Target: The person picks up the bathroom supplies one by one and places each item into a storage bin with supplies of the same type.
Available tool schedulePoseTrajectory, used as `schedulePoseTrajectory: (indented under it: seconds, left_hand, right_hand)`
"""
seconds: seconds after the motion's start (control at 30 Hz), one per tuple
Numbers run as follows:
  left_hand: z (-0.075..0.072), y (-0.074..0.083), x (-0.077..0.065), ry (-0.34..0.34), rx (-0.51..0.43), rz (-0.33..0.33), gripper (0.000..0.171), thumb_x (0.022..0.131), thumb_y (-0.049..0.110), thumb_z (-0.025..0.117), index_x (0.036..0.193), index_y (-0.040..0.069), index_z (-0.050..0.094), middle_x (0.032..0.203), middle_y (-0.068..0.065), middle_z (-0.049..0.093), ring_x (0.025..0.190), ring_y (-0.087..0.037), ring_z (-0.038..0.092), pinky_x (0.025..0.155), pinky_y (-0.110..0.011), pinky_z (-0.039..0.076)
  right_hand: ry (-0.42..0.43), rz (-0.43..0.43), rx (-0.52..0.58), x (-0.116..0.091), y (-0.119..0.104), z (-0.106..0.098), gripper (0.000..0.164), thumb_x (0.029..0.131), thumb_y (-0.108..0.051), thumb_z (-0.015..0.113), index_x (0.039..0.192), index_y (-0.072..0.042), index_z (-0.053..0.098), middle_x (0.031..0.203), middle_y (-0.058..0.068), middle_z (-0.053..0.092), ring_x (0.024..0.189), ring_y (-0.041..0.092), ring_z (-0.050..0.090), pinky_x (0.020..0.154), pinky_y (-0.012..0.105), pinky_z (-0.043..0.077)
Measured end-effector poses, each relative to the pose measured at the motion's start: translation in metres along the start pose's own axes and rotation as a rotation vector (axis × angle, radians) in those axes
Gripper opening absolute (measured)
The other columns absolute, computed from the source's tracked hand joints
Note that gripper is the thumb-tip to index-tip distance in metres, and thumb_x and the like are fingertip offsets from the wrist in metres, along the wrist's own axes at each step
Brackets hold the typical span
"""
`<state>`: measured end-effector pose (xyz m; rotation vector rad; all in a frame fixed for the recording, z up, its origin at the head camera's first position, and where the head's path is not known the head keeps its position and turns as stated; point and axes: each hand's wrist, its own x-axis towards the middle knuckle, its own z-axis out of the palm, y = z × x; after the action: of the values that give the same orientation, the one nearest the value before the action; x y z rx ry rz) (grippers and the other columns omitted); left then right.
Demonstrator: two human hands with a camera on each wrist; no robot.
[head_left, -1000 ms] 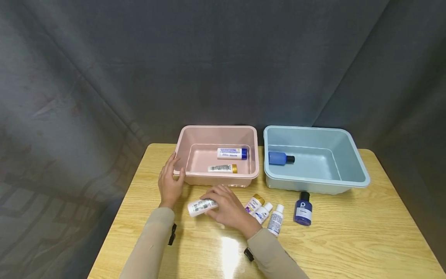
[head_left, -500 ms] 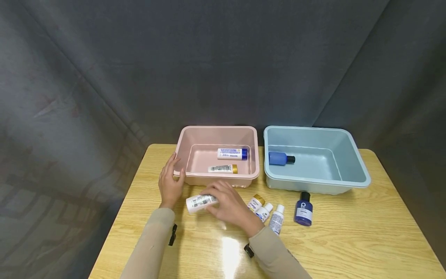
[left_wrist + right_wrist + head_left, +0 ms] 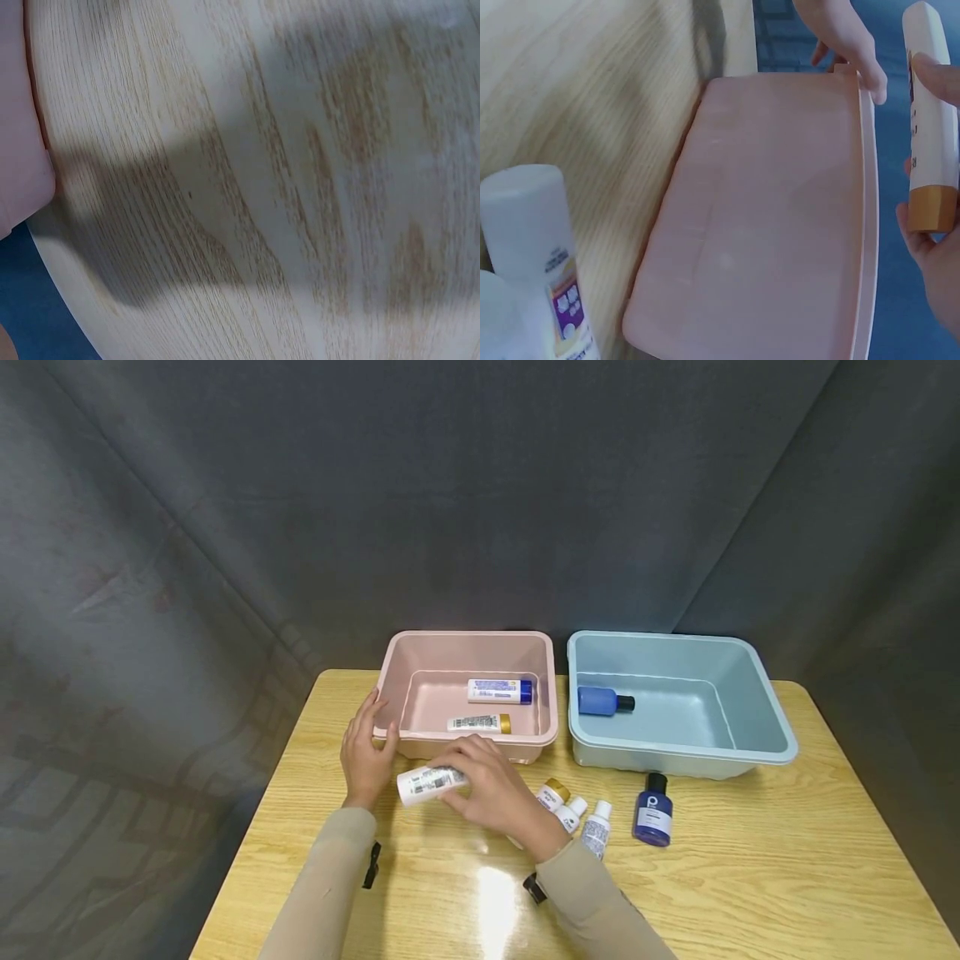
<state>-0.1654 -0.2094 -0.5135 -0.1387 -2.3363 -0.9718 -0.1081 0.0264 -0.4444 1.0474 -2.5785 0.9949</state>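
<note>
— Where is the white bottle (image 3: 425,782) with the gold cap?

— In the right hand (image 3: 491,793), gripped at its cap end by curled fingers, lying sideways just above the table (image 3: 750,877), in front of the near wall of the pink bin (image 3: 397,672); the right wrist view shows it (image 3: 928,127) against the fingers (image 3: 939,79), gold cap lowermost in that picture.

— And the left hand (image 3: 365,752)?

— It rests against the near left corner of the pink bin, fingers fairly straight, thumb on the rim; it grips nothing; the left wrist view gives only wood grain and a sliver of pink.

— What lies in the bins?

— Two white bottles lie on their sides in the pink one, a blue-capped one (image 3: 499,691) towards the back and a gold-capped one (image 3: 478,722) nearer the front; the blue bin (image 3: 757,693) stands just beside it on the right and holds a blue bottle (image 3: 604,700) with a black cap at its left end.

— And loose on the table?

— Close to the right wrist, before the gap between the bins, a gold-capped bottle (image 3: 552,793) and two white-capped ones (image 3: 570,815) (image 3: 596,831); a dark blue bottle (image 3: 652,810) stands upright by the blue bin's near wall.
</note>
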Motion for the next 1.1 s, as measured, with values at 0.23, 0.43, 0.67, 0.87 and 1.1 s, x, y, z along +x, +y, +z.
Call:
schedulePoseTrajectory:
  seconds: [0.23,0.43,0.67,0.87,1.1]
  left_hand:
    - [0.000,0.000,0.001,0.001,-0.006,0.002,0.041,0.093,0.022,0.059,0.132,0.009,0.060,0.152,0.003,0.045,0.134,-0.027,0.046,0.107,-0.050,0.035]
    - [0.001,0.000,0.000,0.000,-0.001,0.002,0.042,0.093,0.022,0.059,0.132,0.009,0.060,0.152,0.003,0.045,0.134,-0.028,0.047,0.106,-0.050,0.036]
    - [0.001,0.000,0.000,-0.001,-0.003,0.003,0.041,0.093,0.021,0.060,0.132,0.010,0.060,0.152,0.003,0.045,0.134,-0.027,0.047,0.107,-0.050,0.036]
    - [0.001,0.001,0.000,-0.005,0.002,-0.003,0.040,0.093,0.021,0.060,0.131,0.009,0.060,0.152,0.003,0.045,0.133,-0.027,0.047,0.107,-0.049,0.036]
    - [0.000,0.002,0.000,-0.006,0.010,-0.011,0.040,0.092,0.020,0.060,0.130,0.010,0.060,0.152,0.004,0.044,0.134,-0.027,0.047,0.108,-0.049,0.035]
  right_hand:
    - [0.023,0.011,-0.015,0.004,0.001,-0.003,0.045,0.080,-0.024,0.081,0.123,-0.022,0.067,0.122,-0.004,0.062,0.120,0.015,0.052,0.111,0.037,0.036]
    - [0.025,0.038,-0.012,0.006,0.000,-0.008,0.045,0.081,-0.022,0.080,0.124,-0.021,0.067,0.123,-0.003,0.060,0.120,0.016,0.052,0.110,0.038,0.037]
    - [0.060,0.017,-0.009,0.010,0.002,-0.014,0.044,0.080,-0.021,0.081,0.122,-0.018,0.068,0.122,0.002,0.062,0.118,0.019,0.053,0.109,0.039,0.039]
    - [0.087,0.007,-0.005,0.013,0.005,-0.018,0.044,0.078,-0.020,0.083,0.120,-0.016,0.069,0.119,0.001,0.062,0.112,0.018,0.054,0.104,0.040,0.041]
    - [0.097,0.007,-0.042,0.017,0.009,-0.023,0.046,0.078,-0.020,0.084,0.120,-0.016,0.068,0.119,0.001,0.062,0.114,0.018,0.054,0.104,0.039,0.041]
